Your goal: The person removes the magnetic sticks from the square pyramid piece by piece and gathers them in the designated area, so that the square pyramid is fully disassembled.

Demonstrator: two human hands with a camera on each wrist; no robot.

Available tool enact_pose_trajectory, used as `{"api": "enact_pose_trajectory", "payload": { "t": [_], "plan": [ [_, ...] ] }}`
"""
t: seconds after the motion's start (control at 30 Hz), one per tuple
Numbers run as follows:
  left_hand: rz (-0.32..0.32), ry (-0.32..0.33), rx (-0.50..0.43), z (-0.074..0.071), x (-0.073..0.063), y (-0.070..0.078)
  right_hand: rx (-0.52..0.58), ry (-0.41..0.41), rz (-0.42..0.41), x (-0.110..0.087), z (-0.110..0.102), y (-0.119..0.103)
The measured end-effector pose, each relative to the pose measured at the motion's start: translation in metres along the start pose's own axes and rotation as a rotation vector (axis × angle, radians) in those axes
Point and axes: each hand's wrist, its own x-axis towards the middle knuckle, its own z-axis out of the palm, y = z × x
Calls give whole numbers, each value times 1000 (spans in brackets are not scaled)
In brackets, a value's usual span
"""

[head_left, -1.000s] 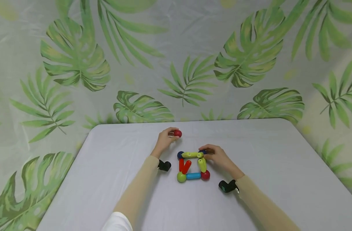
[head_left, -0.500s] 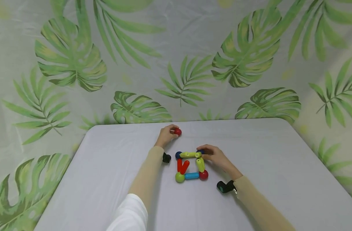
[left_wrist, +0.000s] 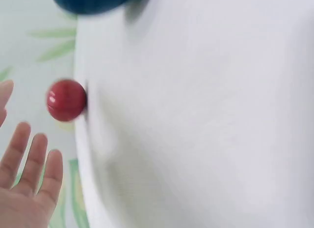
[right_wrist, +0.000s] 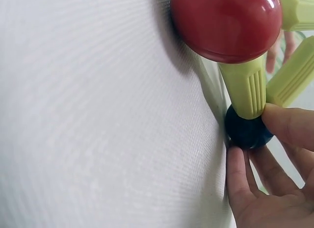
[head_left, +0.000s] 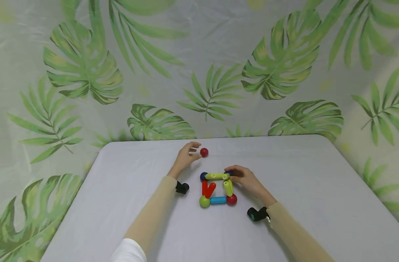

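My left hand [head_left: 185,156] is beside a loose red ball [head_left: 204,152] on the far part of the table. In the left wrist view its fingers [left_wrist: 34,162] are extended and apart from the red ball [left_wrist: 66,100]. With thumb and fingers, my right hand [head_left: 248,178] holds the dark blue ball [right_wrist: 248,127] at the far right corner of a square of rods and balls. Yellow-green rods [head_left: 216,176], red rods [head_left: 205,188] and a light blue rod [head_left: 218,200] link this ball, another dark blue ball [head_left: 204,176], a green ball [head_left: 204,201] and a red ball [head_left: 232,199].
A white cloth covers the table [head_left: 121,174]. Behind its far edge hangs a leaf-patterned curtain [head_left: 206,72]. Black wrist cameras [head_left: 182,187] are worn at both wrists.
My left hand has let go of the loose red ball, its fingers spreading and drawing back to the left. The right hand keeps its hold on the dark blue ball.
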Motion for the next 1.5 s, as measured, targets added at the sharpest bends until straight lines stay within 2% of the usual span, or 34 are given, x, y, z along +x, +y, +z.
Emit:
{"api": "enact_pose_trajectory", "payload": {
  "t": [0.07, 0.2, 0.27, 0.33, 0.4, 0.5, 0.6, 0.7, 0.83, 0.9, 1.0, 1.07, 1.17, 1.33, 1.5],
  "plan": [
    [34, -68, -33, 0, -13, 6, -9, 3, -4, 0, -1, 3],
    [66, -265, -62, 3, -37, 17, -3, 12, 0, -2, -3, 5],
    [86, -337, -24, 8, -45, 21, 3, 13, -2, -2, -4, 5],
    [121, -362, 31, 14, -50, 24, 15, 17, 4, -2, -5, 5],
    [158, -338, 82, 20, -53, 26, 16, 9, -10, -2, -5, 6],
    [209, -263, 134, 27, -53, 27, 30, -2, -15, -3, -3, 6],
    [227, -192, 178, 30, -52, 28, 27, -13, -28, -3, -2, 7],
    [218, -137, 203, 27, -50, 29, 30, -8, -26, -4, 0, 8],
    [169, -39, 211, 9, -42, 22, 25, -8, -26, -5, 0, 7],
    [117, 18, 236, -7, -37, 12, 28, -9, -24, -5, 1, 7],
    [3, 73, 272, -32, -29, -5, 25, -8, -19, -5, 1, 7],
    [-75, 78, 289, -46, -26, -15, 21, -10, -15, -5, 1, 7],
    [-141, 55, 316, -62, -22, -27, 13, -17, -13, -5, 1, 7],
    [-158, 20, 373, -72, -18, -37, 20, -14, -5, -4, 2, 4],
    [-178, 31, 390, -72, -18, -34, 20, -19, -7, -5, 3, 1]
  ]
}}
